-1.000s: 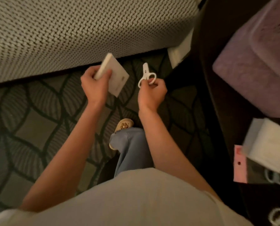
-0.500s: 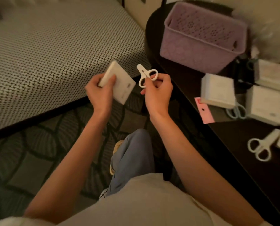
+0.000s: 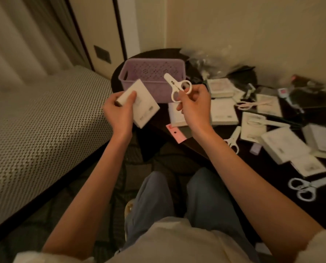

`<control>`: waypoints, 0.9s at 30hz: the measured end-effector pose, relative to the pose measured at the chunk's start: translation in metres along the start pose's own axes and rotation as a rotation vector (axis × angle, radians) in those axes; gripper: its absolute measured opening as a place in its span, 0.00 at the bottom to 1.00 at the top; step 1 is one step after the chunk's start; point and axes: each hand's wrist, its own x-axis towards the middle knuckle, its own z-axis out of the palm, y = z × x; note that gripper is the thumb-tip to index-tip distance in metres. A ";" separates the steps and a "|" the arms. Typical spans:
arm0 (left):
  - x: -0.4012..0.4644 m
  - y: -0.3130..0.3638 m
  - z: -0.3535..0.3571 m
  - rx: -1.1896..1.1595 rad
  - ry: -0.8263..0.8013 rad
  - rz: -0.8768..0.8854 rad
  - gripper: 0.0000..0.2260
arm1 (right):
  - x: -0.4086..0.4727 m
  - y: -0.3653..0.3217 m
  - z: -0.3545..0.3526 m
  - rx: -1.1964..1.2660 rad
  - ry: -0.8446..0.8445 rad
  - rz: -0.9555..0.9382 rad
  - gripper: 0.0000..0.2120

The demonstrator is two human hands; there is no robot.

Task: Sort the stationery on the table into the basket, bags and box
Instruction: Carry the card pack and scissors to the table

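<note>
Sitting between a patterned bed point(image 3: 37, 130) on the left and a dark table point(image 3: 268, 168) on the right, a person holds two items in the open space above the knees, just short of the table's near-left edge. The left hand point(image 3: 118, 111) grips a white notepad point(image 3: 141, 103) by its near-left corner, thumb curled over the top, the pad tilted and jutting right toward the lilac basket point(image 3: 152, 73). The right hand point(image 3: 194, 105) pinches small white scissors point(image 3: 177, 86) by the handle loops, closed blades pointing up and left in front of the basket's near wall. The basket stands at the table's far-left edge. To its right, more notepads point(image 3: 222, 112) and scissors point(image 3: 234, 138) lie scattered across the tabletop; the clutter at the far right is blurred and hard to make out. A pink tag point(image 3: 175, 132) overhangs the table's near edge. The right arm hides part of one pad.
</note>
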 end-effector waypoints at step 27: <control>-0.042 0.031 0.190 0.025 -0.497 -0.004 0.12 | 0.060 0.057 -0.210 -0.298 0.342 0.422 0.06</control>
